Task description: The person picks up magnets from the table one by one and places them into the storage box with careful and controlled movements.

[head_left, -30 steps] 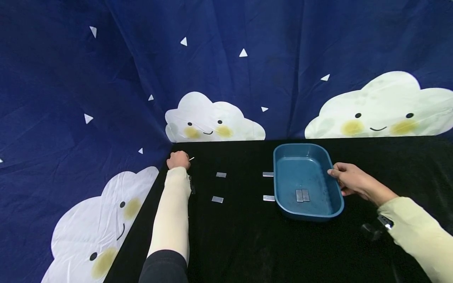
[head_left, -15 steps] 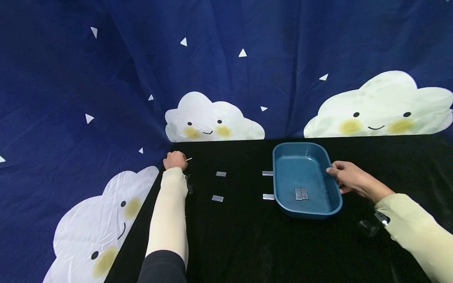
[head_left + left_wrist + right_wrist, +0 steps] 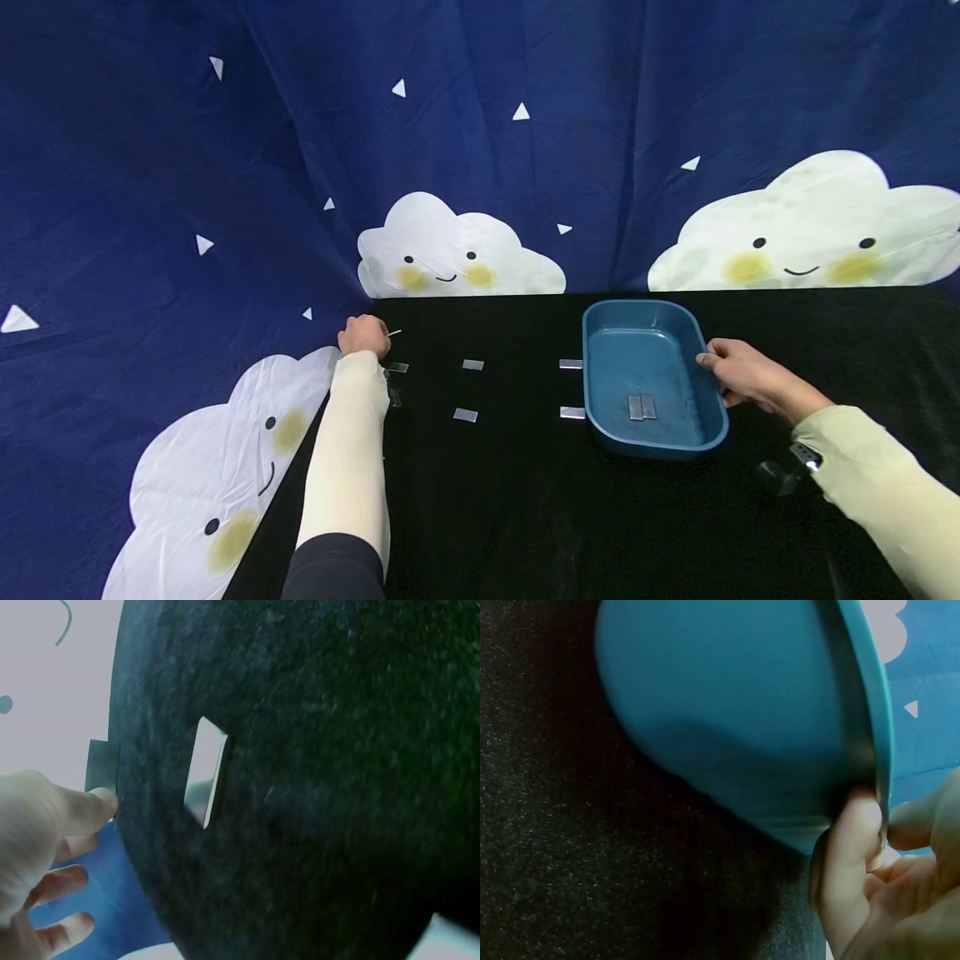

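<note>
My left hand [image 3: 363,335] is at the table's far left corner and pinches a small metal plate [image 3: 393,332], seen edge-on; in the left wrist view that plate [image 3: 101,765] stands at the thumb tip by the table edge. Another plate [image 3: 396,367] lies just beside the wrist, the same plate [image 3: 206,784] showing pale on the black cloth. My right hand [image 3: 738,375] grips the right rim of the blue tray [image 3: 600,321]; the thumb [image 3: 851,847] presses its outer wall [image 3: 742,712]. Two plates [image 3: 641,407] lie side by side inside the tray.
Several more metal plates lie on the black table [image 3: 525,500]: two in the middle [image 3: 472,364] [image 3: 465,415] and two against the tray's left side [image 3: 570,363] [image 3: 572,412]. A blue cloud-print curtain [image 3: 480,150] hangs behind and left of the table.
My left hand has drifted slightly left with the pinched plate, uncovering a plate beside its wrist. My right hand keeps its grip on the tray rim.
</note>
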`<action>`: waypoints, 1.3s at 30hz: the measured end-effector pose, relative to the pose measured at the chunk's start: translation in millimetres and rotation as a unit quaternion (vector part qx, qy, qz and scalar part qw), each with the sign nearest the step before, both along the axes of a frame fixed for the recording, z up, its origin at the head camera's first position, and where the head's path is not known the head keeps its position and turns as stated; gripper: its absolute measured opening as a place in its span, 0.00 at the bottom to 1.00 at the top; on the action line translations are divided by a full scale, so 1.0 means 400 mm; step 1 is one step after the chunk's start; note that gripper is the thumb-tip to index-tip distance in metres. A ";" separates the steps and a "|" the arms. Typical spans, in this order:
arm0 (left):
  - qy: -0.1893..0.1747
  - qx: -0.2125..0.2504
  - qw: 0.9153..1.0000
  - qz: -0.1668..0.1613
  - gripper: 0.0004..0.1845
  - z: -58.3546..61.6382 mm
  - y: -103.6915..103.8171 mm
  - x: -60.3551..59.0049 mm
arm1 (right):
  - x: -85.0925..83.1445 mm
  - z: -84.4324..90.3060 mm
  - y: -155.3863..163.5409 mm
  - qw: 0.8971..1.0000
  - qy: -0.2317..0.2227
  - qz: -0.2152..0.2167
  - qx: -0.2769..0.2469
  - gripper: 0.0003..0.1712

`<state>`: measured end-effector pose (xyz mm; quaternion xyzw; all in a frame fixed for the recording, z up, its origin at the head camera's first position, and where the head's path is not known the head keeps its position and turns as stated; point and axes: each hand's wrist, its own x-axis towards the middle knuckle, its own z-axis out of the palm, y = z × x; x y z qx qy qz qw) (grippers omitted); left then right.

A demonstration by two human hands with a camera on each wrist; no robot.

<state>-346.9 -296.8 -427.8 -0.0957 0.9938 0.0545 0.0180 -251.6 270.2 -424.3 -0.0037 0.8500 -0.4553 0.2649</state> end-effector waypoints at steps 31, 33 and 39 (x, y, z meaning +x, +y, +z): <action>0.059 0.033 0.998 -0.004 0.10 0.057 -0.038 0.049 | 0.002 0.004 -0.009 1.000 0.018 -0.005 0.014 0.13; 0.058 0.039 0.998 -0.006 0.10 0.058 -0.033 0.047 | 0.003 0.004 -0.010 1.000 0.018 -0.006 0.012 0.13; 0.056 0.047 0.997 -0.008 0.10 0.061 -0.010 0.037 | 0.008 0.000 -0.007 1.000 0.018 -0.011 0.017 0.15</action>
